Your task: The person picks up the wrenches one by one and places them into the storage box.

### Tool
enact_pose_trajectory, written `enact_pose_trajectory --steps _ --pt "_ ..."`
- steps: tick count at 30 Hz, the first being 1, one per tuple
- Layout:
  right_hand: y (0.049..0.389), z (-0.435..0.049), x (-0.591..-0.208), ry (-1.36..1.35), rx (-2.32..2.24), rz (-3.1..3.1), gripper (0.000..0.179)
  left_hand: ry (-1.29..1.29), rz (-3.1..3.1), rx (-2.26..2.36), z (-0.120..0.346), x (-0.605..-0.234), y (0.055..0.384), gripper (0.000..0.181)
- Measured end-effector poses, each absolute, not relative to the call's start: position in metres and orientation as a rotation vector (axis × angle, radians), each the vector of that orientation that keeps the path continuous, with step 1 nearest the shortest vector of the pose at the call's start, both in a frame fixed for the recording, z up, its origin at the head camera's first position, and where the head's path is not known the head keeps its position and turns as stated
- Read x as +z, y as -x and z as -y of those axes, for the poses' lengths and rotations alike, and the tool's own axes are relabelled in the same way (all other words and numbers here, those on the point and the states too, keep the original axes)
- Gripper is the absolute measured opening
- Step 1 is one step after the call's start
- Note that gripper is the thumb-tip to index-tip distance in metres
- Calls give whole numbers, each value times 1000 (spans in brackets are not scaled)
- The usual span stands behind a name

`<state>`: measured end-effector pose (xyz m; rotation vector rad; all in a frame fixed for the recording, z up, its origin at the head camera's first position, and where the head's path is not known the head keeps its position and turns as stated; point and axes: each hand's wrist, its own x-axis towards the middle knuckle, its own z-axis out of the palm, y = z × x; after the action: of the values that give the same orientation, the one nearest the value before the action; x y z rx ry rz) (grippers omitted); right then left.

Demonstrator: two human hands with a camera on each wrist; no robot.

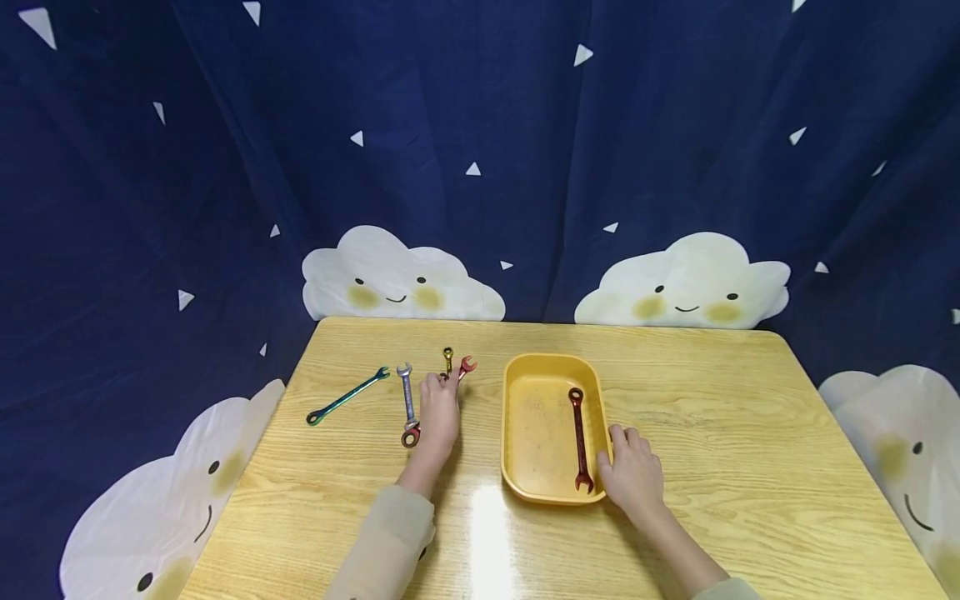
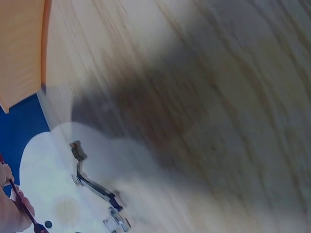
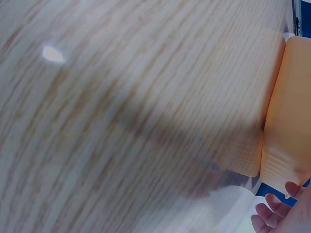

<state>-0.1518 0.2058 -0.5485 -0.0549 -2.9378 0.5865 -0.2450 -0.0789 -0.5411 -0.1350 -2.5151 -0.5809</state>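
My left hand grips a red wrench, whose two ends stick out past the fingers. In the left wrist view the fingers wrap round its shaft. Beside that hand lies a silver wrench, and just beyond the fingertips is a small gold-coloured wrench. A yellow plastic tray stands to the right, holding a dark red wrench. At the tray's right rim rests my right hand, thumb at the edge, other fingers loosely extended outside it.
A teal wrench lies on the left of the wooden table, apart from the others. Behind the table hangs a dark blue curtain with white clouds and triangles.
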Motion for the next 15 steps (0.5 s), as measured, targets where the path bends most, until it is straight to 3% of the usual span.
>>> enact_pose_trajectory --steps 15 --pt "152 -206 -548 54 594 2945 39 239 2465 -575 49 -536 244 28"
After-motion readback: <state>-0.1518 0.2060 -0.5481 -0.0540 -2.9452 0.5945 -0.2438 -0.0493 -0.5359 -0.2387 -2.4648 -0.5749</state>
